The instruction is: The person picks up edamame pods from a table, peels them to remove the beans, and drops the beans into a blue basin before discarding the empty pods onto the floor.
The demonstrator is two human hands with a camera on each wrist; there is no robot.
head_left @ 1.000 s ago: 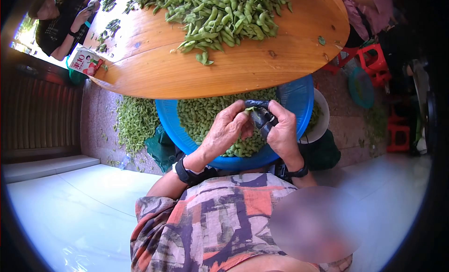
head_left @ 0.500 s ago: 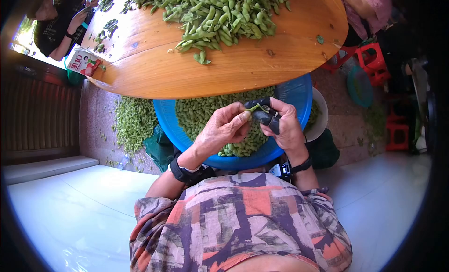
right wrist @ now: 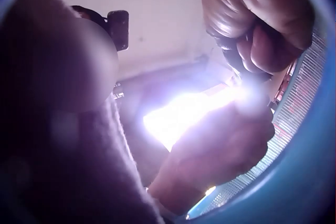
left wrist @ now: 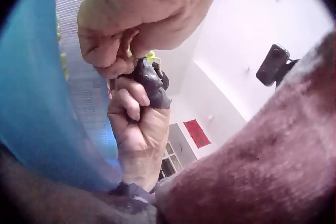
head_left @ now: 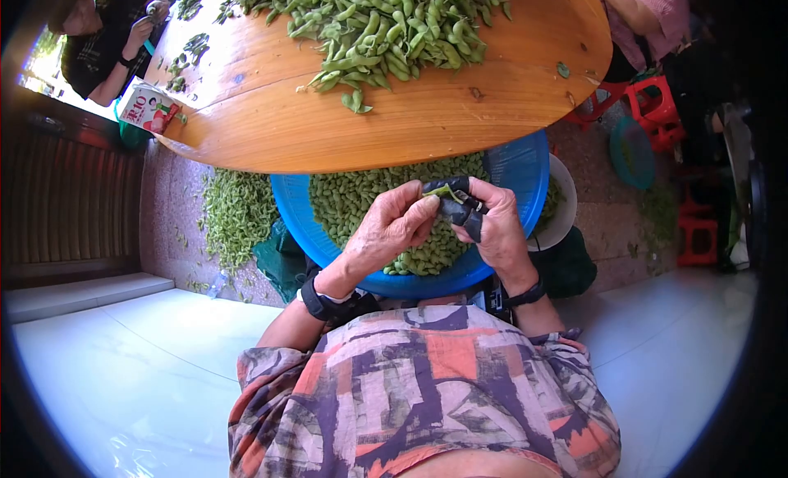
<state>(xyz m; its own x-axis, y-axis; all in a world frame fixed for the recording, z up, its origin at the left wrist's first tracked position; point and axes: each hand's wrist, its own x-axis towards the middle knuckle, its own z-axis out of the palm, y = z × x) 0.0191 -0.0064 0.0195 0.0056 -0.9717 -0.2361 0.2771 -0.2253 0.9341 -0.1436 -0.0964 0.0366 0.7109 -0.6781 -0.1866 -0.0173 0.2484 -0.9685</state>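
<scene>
Over the blue basin (head_left: pixel 532 162), which holds many shelled green beans (head_left: pixel 353 211), both hands meet. The left hand (head_left: pixel 387 236) pinches one end of a green pod (head_left: pixel 443 190) between thumb and fingers. Black wrapping (head_left: pixel 460 217) covers the thumb and a finger of the right hand (head_left: pixel 505 236), which grips the pod's other side. In the left wrist view the left hand (left wrist: pixel 149 11) is above and the right hand (left wrist: pixel 139 124) below, fingers curled. Glare in the right wrist view hides the pod between the right hand (right wrist: pixel 262 22) and left hand (right wrist: pixel 215 150).
A wooden table (head_left: pixel 328 141) bears a heap of pods (head_left: pixel 394 34) and a carton (head_left: pixel 148 107). Empty-looking pods (head_left: pixel 238 219) lie on the floor at left. A white bucket (head_left: pixel 565 207) stands behind the basin's right side; red stools (head_left: pixel 657 108) are farther right. Two other people sit at the table.
Both hands have stayed together over the basin, shifting slightly. The green pod shows more plainly between them than one second ago, and the right hand has turned a little.
</scene>
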